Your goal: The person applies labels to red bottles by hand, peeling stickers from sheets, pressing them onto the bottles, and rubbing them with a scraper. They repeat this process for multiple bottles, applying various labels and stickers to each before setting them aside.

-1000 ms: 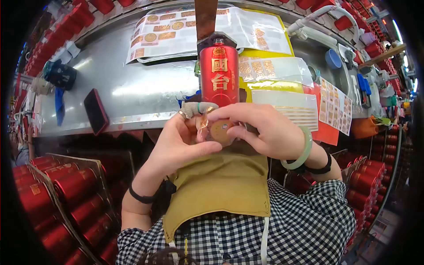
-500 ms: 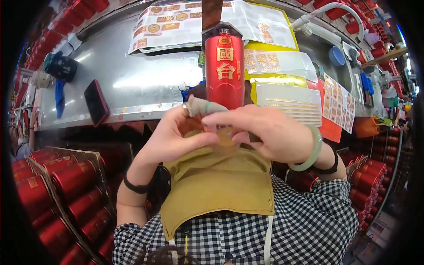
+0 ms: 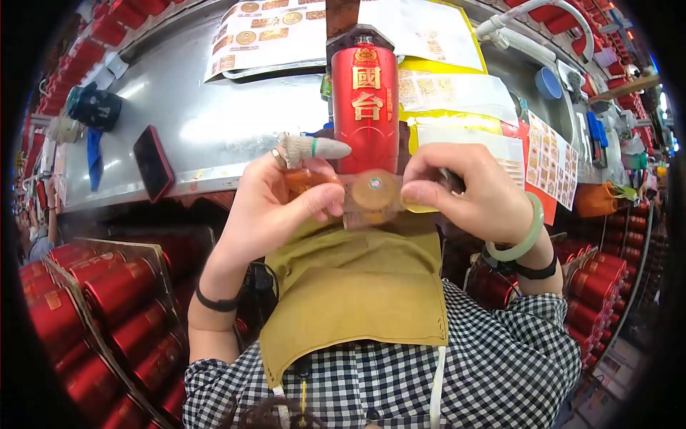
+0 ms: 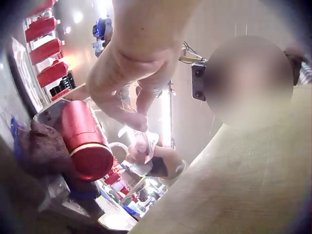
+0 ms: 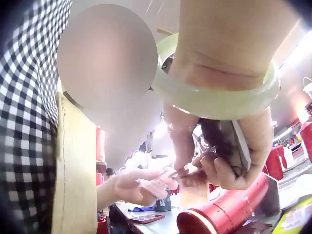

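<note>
In the head view my left hand [image 3: 279, 204] pinches the left end of a small clear sticker sheet [image 3: 376, 191] with a round gold emblem on it. A knitted grey finger cover [image 3: 314, 148] sits on that hand's forefinger. My right hand [image 3: 471, 189] pinches the sheet's right edge between thumb and forefinger. In the right wrist view a dark object with a flat metallic edge [image 5: 240, 146] is tucked in the right palm; its kind is unclear. Just beyond the sheet lies a red bottle [image 3: 366, 107] with gold characters, its base toward me.
Sheets of gold stickers [image 3: 271, 32] cover the back of the metal table [image 3: 207, 129], with more strips [image 3: 468, 146] on the right. A phone [image 3: 153, 163] lies at the left edge. Red bottles [image 3: 121, 286] fill crates on both sides. A blue cup [image 3: 548, 86] stands back right.
The hands were close together over the sticker sheet; the right hand has since moved right and the left slightly left, so the sheet now shows stretched between them. The left forefinger has straightened.
</note>
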{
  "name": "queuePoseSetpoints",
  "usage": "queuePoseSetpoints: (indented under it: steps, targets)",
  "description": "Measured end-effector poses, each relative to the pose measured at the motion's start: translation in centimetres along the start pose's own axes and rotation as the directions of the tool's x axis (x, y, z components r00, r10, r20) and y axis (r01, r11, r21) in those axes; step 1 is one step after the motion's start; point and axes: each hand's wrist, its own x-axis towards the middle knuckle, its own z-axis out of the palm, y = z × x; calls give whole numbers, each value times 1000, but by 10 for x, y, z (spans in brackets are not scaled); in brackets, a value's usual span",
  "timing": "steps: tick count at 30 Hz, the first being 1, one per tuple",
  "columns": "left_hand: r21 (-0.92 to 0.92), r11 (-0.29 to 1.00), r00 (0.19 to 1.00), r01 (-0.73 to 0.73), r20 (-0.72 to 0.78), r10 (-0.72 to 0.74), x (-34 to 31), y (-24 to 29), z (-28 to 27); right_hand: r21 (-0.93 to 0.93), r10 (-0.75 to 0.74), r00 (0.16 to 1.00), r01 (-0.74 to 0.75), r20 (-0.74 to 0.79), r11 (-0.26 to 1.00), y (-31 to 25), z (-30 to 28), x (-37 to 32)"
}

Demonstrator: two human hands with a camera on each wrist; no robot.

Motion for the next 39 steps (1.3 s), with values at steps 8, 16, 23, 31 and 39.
queuePoseSetpoints:
  steps: [8, 16, 23, 31, 39]
  targets:
    - [148, 989, 990, -27, -132, 46, 35, -21, -11, -92, -12, 972, -10, -235, 996, 33, 12, 26]
    - [300, 952, 973, -56, -198, 120, 54, -40, -16, -162, -120, 953, 76, -280, 984, 57, 19, 37]
    - [-18, 1000, 988, -19, -153, 16, 56, -51, -25, 183, 115, 980, -85, -162, 979, 60, 18, 35]
    - [-73, 997, 992, -26, -123, 17, 56, -53, -28, 139, 109, 979, -85, -172, 987, 59, 19, 34]
    - [-86, 996, 996, -28, -90, 20, 61, -53, -25, 314, 108, 962, -25, -251, 949, 75, 26, 36]
